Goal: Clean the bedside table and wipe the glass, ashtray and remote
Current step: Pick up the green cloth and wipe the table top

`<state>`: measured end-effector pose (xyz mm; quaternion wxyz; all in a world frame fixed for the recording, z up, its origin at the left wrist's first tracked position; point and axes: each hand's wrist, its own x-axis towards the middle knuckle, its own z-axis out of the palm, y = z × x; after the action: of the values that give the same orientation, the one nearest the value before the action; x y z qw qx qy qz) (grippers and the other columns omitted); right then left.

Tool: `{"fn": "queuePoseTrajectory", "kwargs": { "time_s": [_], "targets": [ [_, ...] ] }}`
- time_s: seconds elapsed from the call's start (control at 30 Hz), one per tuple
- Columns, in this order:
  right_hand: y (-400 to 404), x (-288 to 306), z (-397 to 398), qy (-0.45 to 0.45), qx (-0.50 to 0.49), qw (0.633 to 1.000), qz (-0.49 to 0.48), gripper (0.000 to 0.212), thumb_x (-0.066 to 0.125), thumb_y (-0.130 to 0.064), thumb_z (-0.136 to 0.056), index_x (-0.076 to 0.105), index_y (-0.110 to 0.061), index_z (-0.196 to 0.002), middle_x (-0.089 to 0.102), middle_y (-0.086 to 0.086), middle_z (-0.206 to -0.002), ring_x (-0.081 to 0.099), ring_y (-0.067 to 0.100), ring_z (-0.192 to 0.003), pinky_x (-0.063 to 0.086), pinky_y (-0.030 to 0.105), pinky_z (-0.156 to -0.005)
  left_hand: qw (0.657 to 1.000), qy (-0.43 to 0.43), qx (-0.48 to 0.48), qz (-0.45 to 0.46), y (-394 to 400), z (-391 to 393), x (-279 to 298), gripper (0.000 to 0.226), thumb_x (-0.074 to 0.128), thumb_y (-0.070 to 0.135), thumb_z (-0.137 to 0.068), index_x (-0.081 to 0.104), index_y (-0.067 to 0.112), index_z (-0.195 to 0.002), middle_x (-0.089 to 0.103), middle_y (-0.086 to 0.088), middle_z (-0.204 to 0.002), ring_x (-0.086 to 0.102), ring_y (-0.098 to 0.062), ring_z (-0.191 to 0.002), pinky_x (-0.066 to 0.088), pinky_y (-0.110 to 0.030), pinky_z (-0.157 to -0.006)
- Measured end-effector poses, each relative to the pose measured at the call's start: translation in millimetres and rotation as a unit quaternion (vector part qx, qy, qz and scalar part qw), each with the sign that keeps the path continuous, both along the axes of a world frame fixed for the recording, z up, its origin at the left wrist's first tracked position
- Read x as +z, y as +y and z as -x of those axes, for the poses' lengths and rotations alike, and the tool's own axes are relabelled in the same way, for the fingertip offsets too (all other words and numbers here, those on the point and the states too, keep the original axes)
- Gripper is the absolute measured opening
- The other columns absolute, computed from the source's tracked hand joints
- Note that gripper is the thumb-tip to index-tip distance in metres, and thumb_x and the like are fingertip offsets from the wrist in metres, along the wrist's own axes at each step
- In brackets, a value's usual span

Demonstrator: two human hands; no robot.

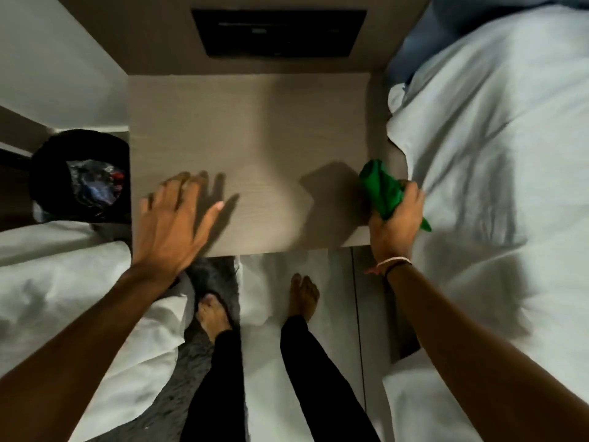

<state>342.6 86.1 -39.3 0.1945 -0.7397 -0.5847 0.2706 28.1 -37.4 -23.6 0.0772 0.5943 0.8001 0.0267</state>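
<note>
You are standing over the pale wood-grain bedside table (255, 129), which is filling the centre of the frame. Your left hand (178, 218) is lying over its lower-left corner with fingers straight and spread, gripping nothing. Your right hand (395, 218), at the table's lower-right corner, is bunching a crumpled green cloth (381, 189) in curled fingers; the cloth is poking up above the fist, right at the table's edge.

No glass, ashtray or remote is showing anywhere in view, so the bare top is likely the surface you are working on.

Handling: the cloth is looking soft, light and floppy. Keeping it wadded in the palm should give a firm pad; loose corners would drag. The tabletop is looking stiff and smooth, so the cloth should glide.

White rumpled bedding (494, 154) is pressing against the table's right side. A black waste bin (79, 177) holding crumpled wrappers is sitting mid-left. A dark rectangular wall panel (277, 31) is hanging at top centre.
</note>
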Motion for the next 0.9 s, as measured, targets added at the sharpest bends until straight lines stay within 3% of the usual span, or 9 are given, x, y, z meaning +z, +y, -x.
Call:
{"fn": "queuePoseTrajectory", "kwargs": {
  "time_s": [0.07, 0.13, 0.27, 0.37, 0.47, 0.63, 0.9],
  "targets": [
    [-10.6, -15.6, -9.4, -0.03, 0.1, 0.994, 0.043, 0.049, 0.075, -0.015, -0.083, 0.056, -0.006, -0.127, 0.046, 0.019, -0.138, 0.049, 0.036, -0.128, 0.046, 0.046, -0.107, 0.999, 0.028, -0.017, 0.032, -17.1, 3.6, -16.3, 0.059, 0.031, 0.053, -0.099, 0.041, 0.014, -0.142, 0.046, -0.019, -0.146, 0.048, -0.038, -0.126, 0.04, -0.053, -0.097],
    [-23.6, -27.2, -15.1, -0.026, 0.133, 0.989, 0.065, 0.051, 0.075, -0.04, -0.087, 0.058, -0.009, -0.124, 0.044, 0.016, -0.143, 0.045, 0.032, -0.134, 0.043, 0.042, -0.11, 0.997, 0.05, -0.035, 0.042, -34.1, 7.7, -31.6, 0.062, 0.028, 0.054, -0.101, 0.036, 0.015, -0.148, 0.04, -0.019, -0.153, 0.046, -0.038, -0.13, 0.036, -0.055, -0.104],
    [-23.1, -44.1, 2.1, 0.005, 0.008, 0.999, -0.038, 0.063, 0.057, -0.052, -0.096, 0.05, -0.005, -0.136, 0.051, 0.017, -0.139, 0.048, 0.03, -0.132, 0.036, 0.036, -0.115, 0.998, 0.037, -0.041, 0.037, -48.7, 29.1, -46.4, 0.066, 0.023, 0.057, -0.101, 0.021, 0.019, -0.156, 0.024, -0.02, -0.161, 0.041, -0.041, -0.133, 0.029, -0.056, -0.111],
    [-10.1, -66.2, 30.9, -0.112, -0.031, 0.993, 0.002, 0.074, 0.043, -0.056, -0.1, 0.031, -0.012, -0.158, 0.027, 0.021, -0.164, 0.022, 0.032, -0.154, 0.014, 0.041, -0.126, 0.999, 0.021, -0.02, 0.018, -45.4, 59.0, -54.0, 0.068, 0.022, 0.058, -0.101, 0.013, 0.023, -0.158, 0.019, -0.02, -0.163, 0.036, -0.039, -0.141, 0.027, -0.056, -0.113],
    [-27.9, -85.9, 58.3, -0.231, -0.015, 0.973, 0.006, 0.075, 0.035, -0.058, -0.101, 0.022, -0.015, -0.161, 0.017, 0.018, -0.168, 0.014, 0.032, -0.157, 0.009, 0.045, -0.126, 1.0, 0.024, -0.008, 0.014, -42.9, 89.6, -55.6, 0.07, 0.02, 0.059, -0.101, 0.011, 0.021, -0.158, 0.018, -0.021, -0.164, 0.028, -0.035, -0.147, 0.026, -0.056, -0.115],
    [-88.2, -94.2, 126.0, -0.243, 0.14, 0.958, -0.066, 0.077, 0.04, -0.06, -0.099, 0.03, -0.012, -0.158, 0.024, 0.024, -0.164, 0.02, 0.039, -0.154, 0.015, 0.053, -0.125, 0.997, 0.042, -0.061, 0.029, -47.7, 122.3, -55.8, 0.074, 0.015, 0.062, -0.098, 0.009, 0.019, -0.158, 0.014, -0.02, -0.165, 0.028, -0.036, -0.147, 0.023, -0.057, -0.117],
    [-146.3, -102.7, 305.3, -0.18, 0.399, 0.893, -0.104, 0.079, 0.038, -0.07, -0.094, 0.029, -0.025, -0.159, 0.018, 0.025, -0.166, 0.015, 0.037, -0.156, 0.004, 0.053, -0.126, 0.998, 0.056, 0.038, 0.008, -74.6, 168.3, -64.2, 0.068, 0.022, 0.055, -0.103, 0.011, 0.016, -0.159, 0.017, -0.019, -0.165, 0.027, -0.033, -0.149, 0.023, -0.055, -0.118]
  ]
}}
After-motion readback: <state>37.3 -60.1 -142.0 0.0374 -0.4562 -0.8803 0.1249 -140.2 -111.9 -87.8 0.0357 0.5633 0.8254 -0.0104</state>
